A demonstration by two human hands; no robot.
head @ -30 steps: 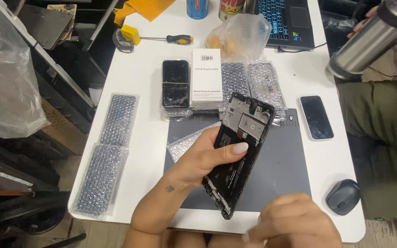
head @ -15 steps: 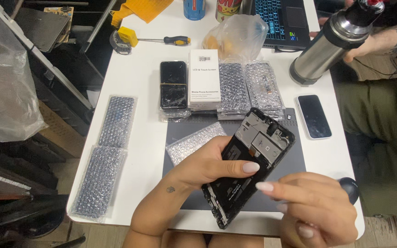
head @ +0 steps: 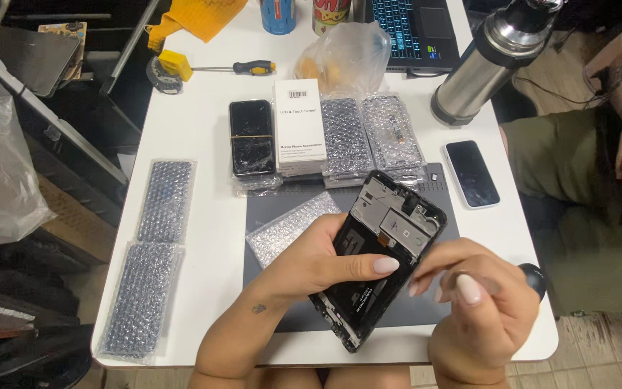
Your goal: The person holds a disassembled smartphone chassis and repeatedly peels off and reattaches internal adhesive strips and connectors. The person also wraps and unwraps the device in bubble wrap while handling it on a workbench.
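White table (head: 203, 238): bubble-wrap packs (head: 372, 137) behind held phone frame (head: 379, 259).

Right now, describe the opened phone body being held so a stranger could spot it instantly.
Start at the white table and find the dark grey work mat near its front edge. Above the mat, the left hand holds a black opened phone frame, tilted, beside the right hand. Unlike the intact phones nearby, its metal insides are exposed.

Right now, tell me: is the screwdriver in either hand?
No: the screwdriver lies at the table's far edge, while the left hand holds the phone frame.
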